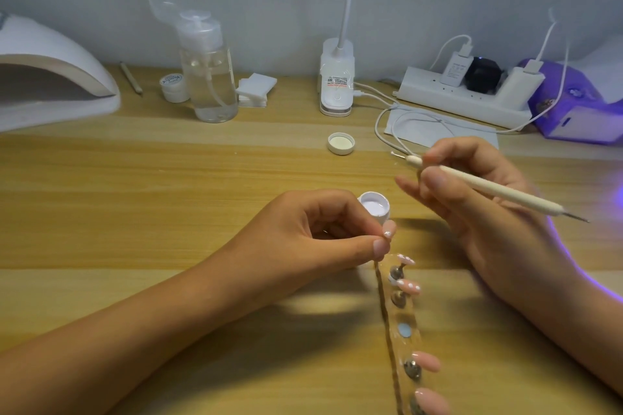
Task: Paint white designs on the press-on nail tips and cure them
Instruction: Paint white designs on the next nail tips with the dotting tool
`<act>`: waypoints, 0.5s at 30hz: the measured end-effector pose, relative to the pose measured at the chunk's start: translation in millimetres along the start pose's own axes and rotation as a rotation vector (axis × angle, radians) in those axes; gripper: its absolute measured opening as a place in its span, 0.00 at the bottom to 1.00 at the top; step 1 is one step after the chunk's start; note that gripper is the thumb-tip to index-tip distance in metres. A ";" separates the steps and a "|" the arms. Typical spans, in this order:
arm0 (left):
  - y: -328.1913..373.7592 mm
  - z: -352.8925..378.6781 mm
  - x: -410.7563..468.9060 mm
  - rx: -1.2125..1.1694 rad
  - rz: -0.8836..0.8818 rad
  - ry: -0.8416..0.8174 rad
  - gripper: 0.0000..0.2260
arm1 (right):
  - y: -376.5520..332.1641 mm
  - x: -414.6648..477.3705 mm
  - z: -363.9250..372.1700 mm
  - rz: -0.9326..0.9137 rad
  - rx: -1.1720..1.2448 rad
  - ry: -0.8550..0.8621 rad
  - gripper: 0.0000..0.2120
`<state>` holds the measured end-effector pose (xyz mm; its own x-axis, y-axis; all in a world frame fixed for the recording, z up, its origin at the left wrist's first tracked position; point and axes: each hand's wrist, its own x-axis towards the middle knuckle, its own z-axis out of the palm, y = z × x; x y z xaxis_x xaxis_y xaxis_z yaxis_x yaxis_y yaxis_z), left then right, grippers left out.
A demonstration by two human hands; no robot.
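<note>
Over the wood-grain worktop (168,178), pinches a glossy pink nail tip (388,233) upright in the left hand (320,229) beside a round white gel pot (374,207); grips a slim cream dotting tool (485,187) crosswise in the right hand (478,216).

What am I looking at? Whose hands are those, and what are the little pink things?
There is no machine, just a person's two hands, seen by a camera worn on their head, looking down at a wooden table. The left hand pinches one pink nail tip with white dots. The right hand holds a thin white dotting tool. Between them stands a small open pot of white paint. More pink tips sit on a clear strip below. At the back left is a white curing lamp.
</note>
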<state>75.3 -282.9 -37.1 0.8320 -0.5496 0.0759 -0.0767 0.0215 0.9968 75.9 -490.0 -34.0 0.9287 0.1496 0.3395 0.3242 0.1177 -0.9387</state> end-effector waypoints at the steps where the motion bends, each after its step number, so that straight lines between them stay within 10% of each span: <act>1: 0.2 0.0 0.1 -0.001 0.001 -0.003 0.04 | 0.8 0.5 -1.0 -0.018 -0.092 0.017 0.08; 15: -2.2 -1.6 0.5 0.066 0.006 -0.014 0.02 | 8.8 0.6 8.3 -0.135 -0.666 -0.030 0.06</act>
<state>76.8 -281.9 -39.2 0.8239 -0.5610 0.0807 -0.1180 -0.0306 0.9925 77.8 -480.7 -41.6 0.8699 0.2045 0.4489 0.4879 -0.4906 -0.7220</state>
